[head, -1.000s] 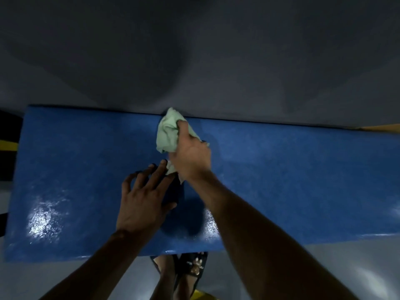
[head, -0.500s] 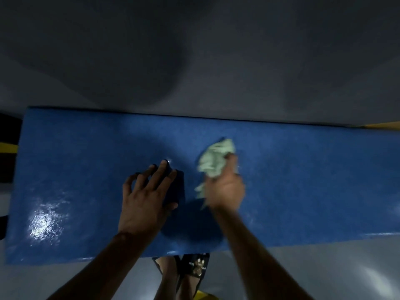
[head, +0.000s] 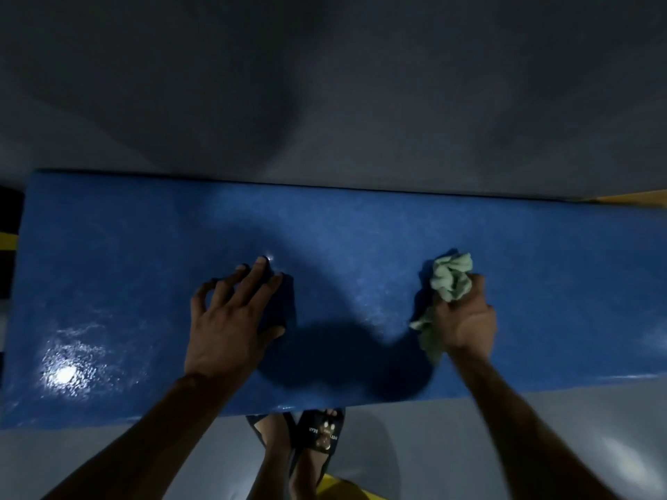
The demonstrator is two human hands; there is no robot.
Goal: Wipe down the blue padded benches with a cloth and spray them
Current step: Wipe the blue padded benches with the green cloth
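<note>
A blue padded bench runs across the whole view, glossy with a wet shine at its left end. My right hand grips a crumpled pale green cloth and presses it onto the bench right of centre; a loose tail of the cloth hangs towards the near edge. My left hand rests flat on the bench near the middle, fingers spread and straight. No spray bottle is in view.
Grey floor lies beyond the bench's far edge and in front of its near edge. My feet in dark sandals stand just under the near edge. A yellow strip shows at the far right, yellow-black marking at far left.
My right hand has swept the cloth from the bench's far edge near the middle, towards me and then well to the right. My left hand has stayed planted in place.
</note>
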